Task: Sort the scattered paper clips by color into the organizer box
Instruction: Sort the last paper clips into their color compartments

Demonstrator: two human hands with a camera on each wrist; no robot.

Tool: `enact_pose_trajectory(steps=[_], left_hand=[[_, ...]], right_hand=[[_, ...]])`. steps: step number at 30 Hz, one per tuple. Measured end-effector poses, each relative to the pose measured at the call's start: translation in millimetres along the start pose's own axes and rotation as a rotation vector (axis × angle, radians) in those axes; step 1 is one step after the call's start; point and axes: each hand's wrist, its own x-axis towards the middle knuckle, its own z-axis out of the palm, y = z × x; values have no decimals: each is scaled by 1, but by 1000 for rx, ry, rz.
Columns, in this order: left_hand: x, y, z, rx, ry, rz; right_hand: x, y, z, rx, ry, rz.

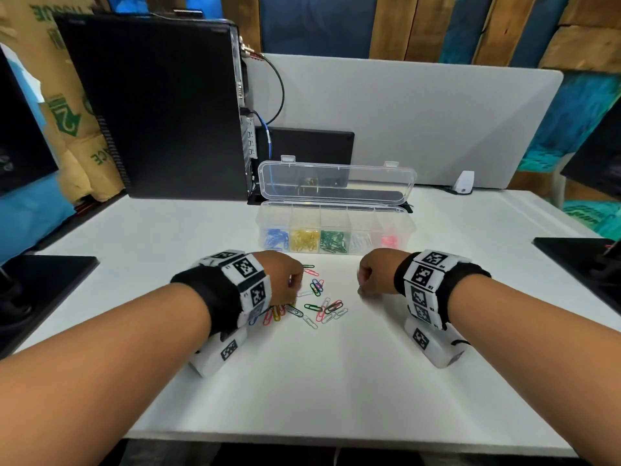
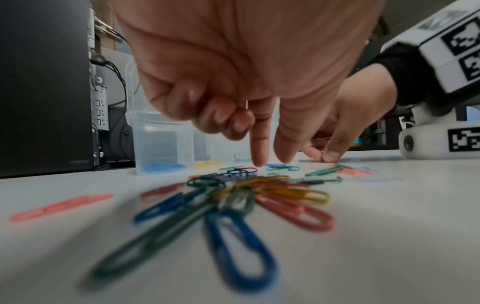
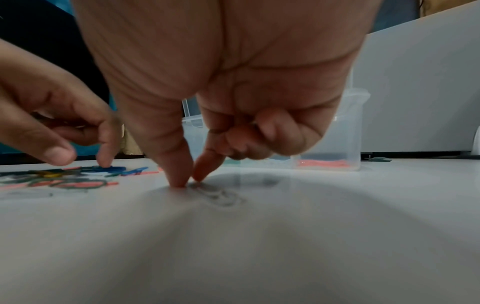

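Several loose paper clips in mixed colours lie in a heap on the white table. My left hand hovers over the heap's far side. Its index fingertip rests on a blue clip with the thumb a little apart and the other fingers curled. To the right of the heap, my right hand pinches one end of a white clip that lies flat on the table. Behind both hands stands the clear organizer box with its lid up. Its compartments hold blue, yellow, green, white and pink clips from left to right.
A black computer tower with cables stands at the back left, close to the box. Black monitor bases sit at the left edge and the right edge. A white divider panel closes the back.
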Motion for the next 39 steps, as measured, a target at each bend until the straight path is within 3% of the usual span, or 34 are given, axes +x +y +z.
enact_pose_trajectory(steps=[8,15,24,29,34,39], left_hand=[[8,6,0,13,10,21],[11,7,0,-36,-41,60],[15,9,4,-9,-104,82],[13,7,3,-54,-87,25],[13,8,2,-70,-118,45],[14,9,3,-39,-130,67]], right_hand=[[-2,1,-1,-81,20,68],[-13,4,-5,-137,-118,38],[-16,-2,7,58,-137,-107],[-21,-7,7,78,-70,-162],[-19,-9,0,224,-86,-148],[-10,-14,-12,506,-260,-17]])
